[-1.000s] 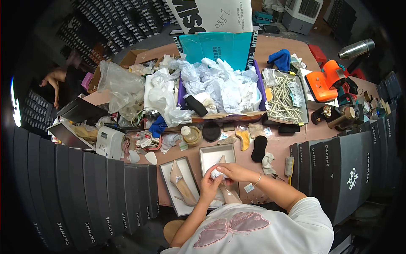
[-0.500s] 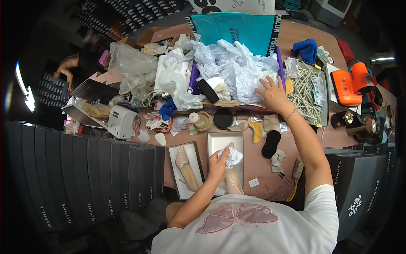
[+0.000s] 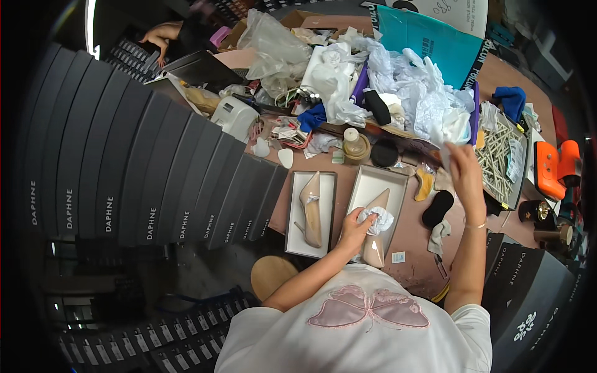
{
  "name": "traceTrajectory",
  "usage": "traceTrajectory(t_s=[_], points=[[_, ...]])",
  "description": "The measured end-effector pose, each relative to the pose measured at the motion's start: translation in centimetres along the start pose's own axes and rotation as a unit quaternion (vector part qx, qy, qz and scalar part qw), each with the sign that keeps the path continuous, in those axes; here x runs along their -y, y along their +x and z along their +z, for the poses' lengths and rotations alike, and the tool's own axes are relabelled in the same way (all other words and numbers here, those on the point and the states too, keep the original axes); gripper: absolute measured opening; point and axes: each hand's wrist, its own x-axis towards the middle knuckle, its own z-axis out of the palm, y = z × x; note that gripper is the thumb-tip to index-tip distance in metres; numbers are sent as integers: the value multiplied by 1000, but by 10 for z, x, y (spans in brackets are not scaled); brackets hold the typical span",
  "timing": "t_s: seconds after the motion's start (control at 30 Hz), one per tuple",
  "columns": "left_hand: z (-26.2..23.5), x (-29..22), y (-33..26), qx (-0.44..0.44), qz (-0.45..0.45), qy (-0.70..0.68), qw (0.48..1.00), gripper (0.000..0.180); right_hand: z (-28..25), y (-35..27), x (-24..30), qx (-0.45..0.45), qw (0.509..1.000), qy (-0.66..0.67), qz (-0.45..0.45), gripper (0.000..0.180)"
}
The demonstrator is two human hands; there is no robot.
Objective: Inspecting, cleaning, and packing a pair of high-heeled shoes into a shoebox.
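My left hand [image 3: 354,231] is closed around a crumpled ball of white tissue paper [image 3: 382,221], just above a beige pointed high-heeled shoe [image 3: 373,252] in an open shoe box [image 3: 398,185]. To its left, a second beige high heel [image 3: 310,217] lies on its side in another open part of a box [image 3: 331,186], a bit of white paper at its opening. My right hand [image 3: 467,174] is raised by the front right corner of a purple bin [image 3: 476,115] heaped with crumpled tissue paper [image 3: 410,87]. A thin white sheet of tissue paper [image 3: 445,154] is pinched in its fingers.
Black shoe boxes [image 3: 134,180] stand in a long row at left, with more [image 3: 535,273] at right. A tray of pale sticks [image 3: 497,155], an orange tool [image 3: 550,177], a jar [image 3: 356,149] and a black pad [image 3: 438,209] are on the table. Another person's arm [image 3: 163,38] shows far left.
The view has turned, shifting the scene rightward. My right hand has drawn back from the paper heap toward me, with a white sheet in its fingers. My left hand still holds the crumpled paper.
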Motion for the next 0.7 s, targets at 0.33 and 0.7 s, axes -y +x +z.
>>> traceTrajectory(t_s=[0.33, 0.7], points=[[-25, -51, -38, 117, -91, -157, 976, 29, 98, -141, 81, 186, 905, 352, 152, 27], [-80, -63, -26, 228, 68, -28, 971, 22, 106, -156, 173, 86, 957, 197, 194, 27]])
